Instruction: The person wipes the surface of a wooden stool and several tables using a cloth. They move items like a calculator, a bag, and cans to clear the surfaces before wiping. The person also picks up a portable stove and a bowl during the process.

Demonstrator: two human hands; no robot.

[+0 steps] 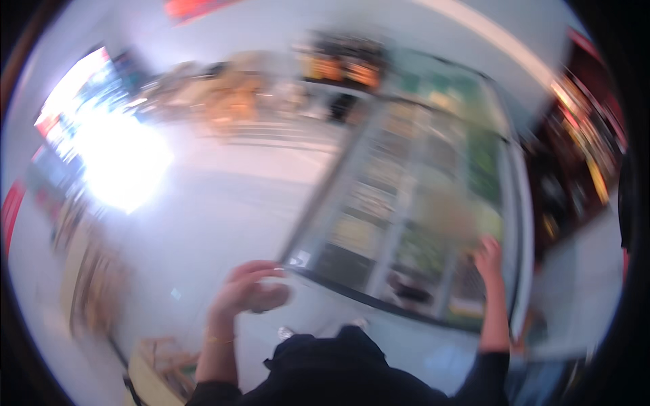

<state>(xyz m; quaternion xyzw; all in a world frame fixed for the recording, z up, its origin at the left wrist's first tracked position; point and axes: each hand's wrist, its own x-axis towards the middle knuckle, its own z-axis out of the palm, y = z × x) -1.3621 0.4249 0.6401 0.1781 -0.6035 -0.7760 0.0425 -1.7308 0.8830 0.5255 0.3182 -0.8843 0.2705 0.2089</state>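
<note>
A long display case (406,203) with several food trays stretches away in front of me, blurred by motion. My left hand (256,289) is at its near left corner, fingers bent toward the rim; whether it touches the rim or holds something is unclear. A thin bracelet (219,339) circles that wrist. Over the case's right side is my right hand (490,259), near a pale green patch (487,226) that looks like vegetables. Its fingertips are smeared, and I cannot tell whether they touch anything. Leafy greens (482,160) fill the far right part.
A rack of dark-topped bottles or jars (343,61) stands at the far end. Blurred brown goods (228,96) line the back wall. Stocked shelves (574,167) are to the right. Strong light comes from a doorway or window (122,157). A wooden crate or stand (162,370) sits at lower left.
</note>
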